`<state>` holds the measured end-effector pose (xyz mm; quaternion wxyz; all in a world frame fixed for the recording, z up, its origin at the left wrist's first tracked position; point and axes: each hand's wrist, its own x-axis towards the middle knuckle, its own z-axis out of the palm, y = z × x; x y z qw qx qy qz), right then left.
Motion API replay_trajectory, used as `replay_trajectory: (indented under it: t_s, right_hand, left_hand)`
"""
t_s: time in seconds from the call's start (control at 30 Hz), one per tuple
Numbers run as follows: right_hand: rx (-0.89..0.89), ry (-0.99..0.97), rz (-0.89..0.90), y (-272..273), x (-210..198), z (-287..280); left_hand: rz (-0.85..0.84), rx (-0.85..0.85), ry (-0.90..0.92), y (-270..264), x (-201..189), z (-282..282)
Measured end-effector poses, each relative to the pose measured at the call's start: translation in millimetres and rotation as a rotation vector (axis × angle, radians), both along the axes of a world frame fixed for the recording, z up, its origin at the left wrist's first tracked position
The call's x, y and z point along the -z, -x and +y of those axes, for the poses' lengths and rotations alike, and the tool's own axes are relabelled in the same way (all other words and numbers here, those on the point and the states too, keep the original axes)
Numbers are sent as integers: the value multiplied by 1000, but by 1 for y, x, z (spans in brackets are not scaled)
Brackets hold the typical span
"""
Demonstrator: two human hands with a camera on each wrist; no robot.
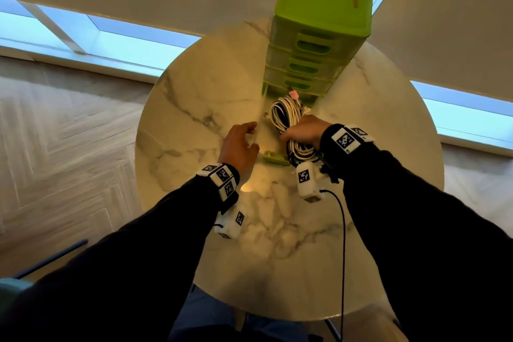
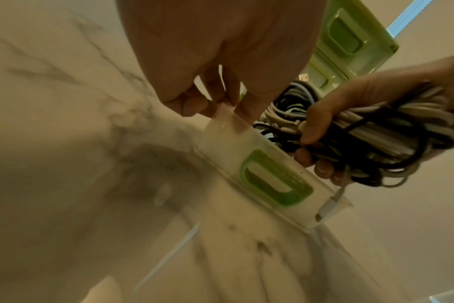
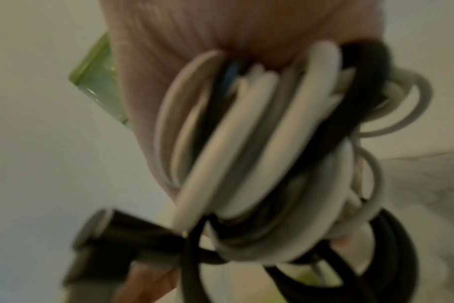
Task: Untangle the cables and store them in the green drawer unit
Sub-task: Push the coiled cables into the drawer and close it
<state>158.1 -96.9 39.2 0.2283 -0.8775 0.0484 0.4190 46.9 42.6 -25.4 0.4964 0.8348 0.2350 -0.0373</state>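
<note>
The tall green drawer unit [image 1: 324,3] stands at the far side of a round marble table [image 1: 194,108]. Its bottom drawer [image 2: 226,147], clear with a green handle [image 1: 273,158], is pulled out toward me. My left hand [image 1: 251,136] pinches the drawer's left wall near the front corner, and the pinching fingertips [image 2: 192,104] show in the left wrist view. My right hand [image 1: 294,134] grips a coiled bundle of white and black cables [image 1: 286,114] over the open drawer. A white connector [image 2: 329,209] hangs over the drawer front. The right wrist view shows the bundle [image 3: 246,143] blurred, with a black plug [image 3: 104,235].
The upper drawers [image 1: 308,47] of the unit are closed. A thin black wire [image 1: 343,230] hangs from my right wrist camera across the near table. The table edge curves close on the left, with wooden floor [image 1: 55,133] beyond it. Low windows run behind.
</note>
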Motion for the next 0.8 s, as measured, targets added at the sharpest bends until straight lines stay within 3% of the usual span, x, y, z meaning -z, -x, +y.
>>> replay_trajectory:
  t_s: [0.27, 0.5, 0.63, 0.73, 0.8]
  right_hand:
    - [111, 12, -119, -16, 32, 28]
    - [296, -247, -83, -14, 49, 20]
    - [306, -351, -17, -18, 50, 11]
    - [264, -382, -80, -15, 56, 7]
    - [173, -351, -182, -11, 55, 8]
  left_hand:
    - [-35, 73, -5, -2, 8, 5]
    - [28, 157, -25, -6, 6, 12]
    - [114, 164, -12, -22, -3, 26]
    - [-48, 157, -1, -38, -15, 26]
    - [-165, 279, -36, -56, -21, 20]
